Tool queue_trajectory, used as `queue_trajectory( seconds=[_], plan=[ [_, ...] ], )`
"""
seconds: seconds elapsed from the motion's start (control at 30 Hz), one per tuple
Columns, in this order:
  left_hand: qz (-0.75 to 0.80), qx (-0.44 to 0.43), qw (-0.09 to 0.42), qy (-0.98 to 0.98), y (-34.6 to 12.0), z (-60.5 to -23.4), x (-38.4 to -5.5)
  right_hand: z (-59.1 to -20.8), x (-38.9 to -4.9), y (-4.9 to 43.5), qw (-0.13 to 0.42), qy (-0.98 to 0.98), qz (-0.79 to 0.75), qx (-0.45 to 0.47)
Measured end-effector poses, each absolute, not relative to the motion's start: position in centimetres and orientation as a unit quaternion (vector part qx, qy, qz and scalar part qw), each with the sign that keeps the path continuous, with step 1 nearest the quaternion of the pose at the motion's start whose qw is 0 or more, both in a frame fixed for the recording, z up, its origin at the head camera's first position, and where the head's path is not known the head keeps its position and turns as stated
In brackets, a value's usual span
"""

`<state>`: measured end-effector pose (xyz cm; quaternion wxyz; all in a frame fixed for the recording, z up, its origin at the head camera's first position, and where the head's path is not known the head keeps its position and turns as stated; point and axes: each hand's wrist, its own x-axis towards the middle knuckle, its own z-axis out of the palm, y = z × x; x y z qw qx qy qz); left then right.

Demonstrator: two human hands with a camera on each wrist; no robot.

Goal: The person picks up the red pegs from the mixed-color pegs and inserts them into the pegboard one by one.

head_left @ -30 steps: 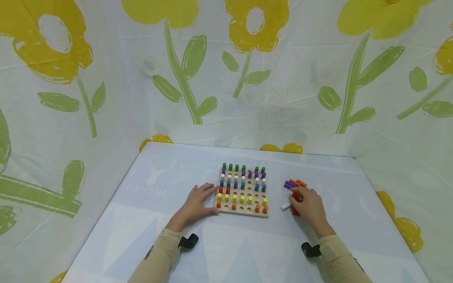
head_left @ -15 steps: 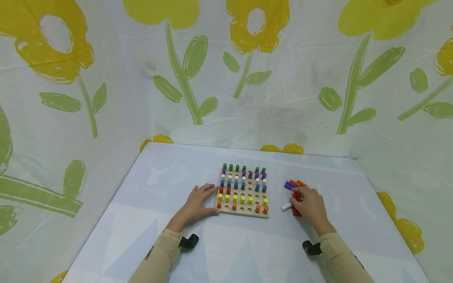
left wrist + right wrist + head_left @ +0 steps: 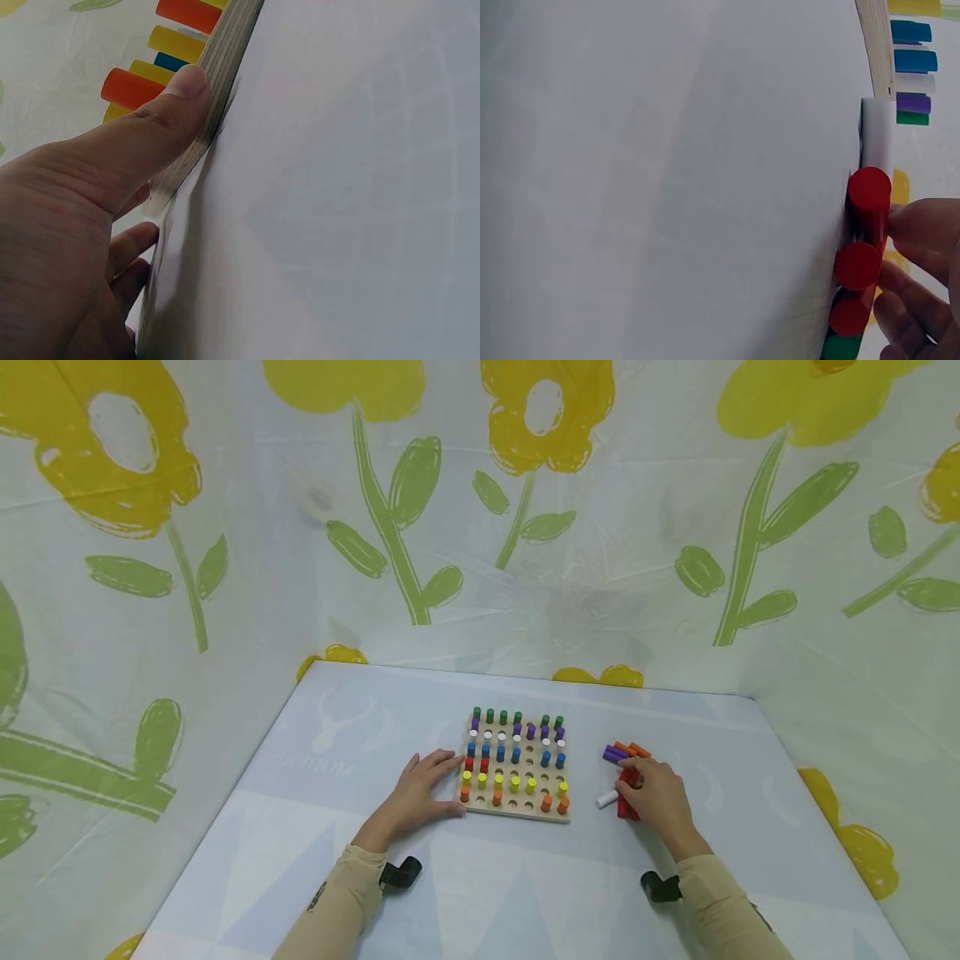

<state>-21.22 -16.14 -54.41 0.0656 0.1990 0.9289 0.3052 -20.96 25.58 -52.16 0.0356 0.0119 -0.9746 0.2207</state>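
The wooden pegboard [image 3: 517, 812] lies flat, bearing rows of coloured pegs with some holes bare. My left hand [image 3: 416, 795] rests spread at its near left corner. In the left wrist view the thumb presses on the board's edge [image 3: 229, 67] beside orange and yellow pegs. To the right of the board, my right hand [image 3: 663, 793] bends over loose red pegs [image 3: 628, 810], thumb and fingertips pinching at them. In the right wrist view the thumb meets a red peg [image 3: 869, 189], with two more red ends below it. A white peg [image 3: 606, 798] lies beside the thumb.
Purple pegs [image 3: 612, 753] and orange pegs [image 3: 639, 749] lie loose behind the right hand's fingers. A green peg [image 3: 841, 346] shows under the red ones in the right wrist view. Flower-printed sheeting [image 3: 525, 627] rises behind the table [image 3: 480, 877].
The red pegs under my right hand have shifted and spread slightly apart, while the hand stays over them. My left hand and the pegboard have kept their places.
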Motion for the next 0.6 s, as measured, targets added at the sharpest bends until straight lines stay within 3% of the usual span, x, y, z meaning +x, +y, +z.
queue_trajectory(
  seconds=[0.6],
  plan=[
    [0.306, 0.199, 0.064, 0.929, -16.1, -54.5, -21.2, -52.3, -20.8, 23.9, -0.027, -0.955, 0.293, 0.039]
  ],
)
